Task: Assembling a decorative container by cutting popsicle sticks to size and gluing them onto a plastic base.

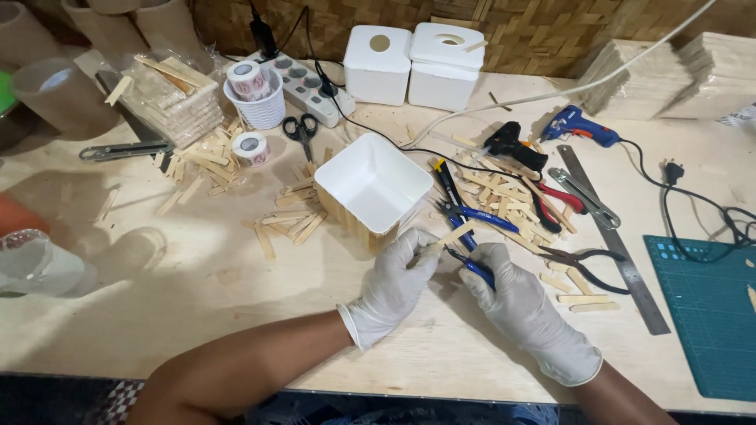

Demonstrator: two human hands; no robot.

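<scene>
Both my hands wear white gloves. My left hand (396,282) pinches a flat wooden stick (447,238) near the table's front. My right hand (524,303) grips blue-handled cutters (471,264) whose jaws meet the stick. Just behind my hands stands a white square box (370,182), tilted with its opening towards me and wooden sticks lining its lower side.
Loose sticks (287,220) lie left and right of the box. Blue-handled pliers (461,208), red pliers (561,206), black pliers (587,264), a steel ruler (610,236), two glue guns (579,126), scissors (299,130), tape rolls (252,147), a power strip (311,88), and a green cutting mat (709,315) sit around.
</scene>
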